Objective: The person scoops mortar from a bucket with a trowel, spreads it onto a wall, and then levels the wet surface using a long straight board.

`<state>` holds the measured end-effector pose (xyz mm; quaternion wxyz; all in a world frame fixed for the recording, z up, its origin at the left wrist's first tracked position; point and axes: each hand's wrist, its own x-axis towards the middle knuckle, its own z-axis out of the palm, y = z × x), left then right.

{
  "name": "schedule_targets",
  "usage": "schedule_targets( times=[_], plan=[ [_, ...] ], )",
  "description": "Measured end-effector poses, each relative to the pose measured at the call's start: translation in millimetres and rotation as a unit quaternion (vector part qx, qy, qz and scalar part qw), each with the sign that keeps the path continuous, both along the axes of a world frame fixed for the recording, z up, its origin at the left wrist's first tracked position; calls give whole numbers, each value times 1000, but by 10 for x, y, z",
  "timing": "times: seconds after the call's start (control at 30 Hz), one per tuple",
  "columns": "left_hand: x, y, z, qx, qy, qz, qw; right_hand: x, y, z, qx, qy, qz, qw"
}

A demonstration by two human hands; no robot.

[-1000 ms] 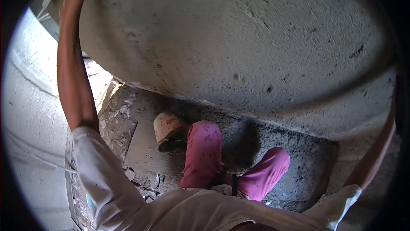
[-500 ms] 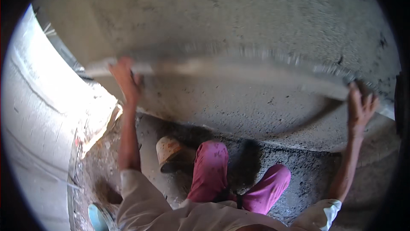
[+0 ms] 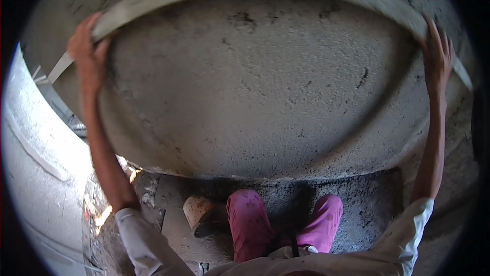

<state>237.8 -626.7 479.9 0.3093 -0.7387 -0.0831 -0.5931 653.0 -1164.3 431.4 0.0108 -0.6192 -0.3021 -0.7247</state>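
Observation:
A long pale straightedge (image 3: 138, 13), bowed by the lens, lies across a grey wall of wet-looking plaster (image 3: 255, 87). My left hand (image 3: 89, 46) grips it near its left end, fingers curled over the bar. Toward the other end my right hand (image 3: 438, 51) holds it too, fingers bent over the upper edge. Both arms are stretched out wide and far up the picture. Below the bar the plaster is mostly smooth, with small pits and a few dark rough patches.
Dark grit or mortar (image 3: 367, 199) covers the ground along the wall's foot. A stained whitish-orange container (image 3: 196, 212) stands beside my pink-trousered knees (image 3: 250, 214). At the left are a brightly lit pale surface (image 3: 41, 143) and rubble (image 3: 104, 225).
Both hands have moved the straightedge up the wall, from mid-picture to near the top. More plaster shows beneath it. My left hand has also shifted outward to the left.

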Motion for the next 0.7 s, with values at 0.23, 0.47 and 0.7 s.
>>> schedule_targets(
  times=[0.23,0.47,0.7],
  plan=[
    [-1223,1683,-1023,-63,-8,126,990,-1042,1377,-197,-23,-11,174,984],
    [-844,1086,-4292,-83,91,130,984,-869,1017,-2703,-71,75,163,981],
    [-271,86,-5177,-221,147,98,959,-566,215,-4107,-116,257,57,958]
  ],
)
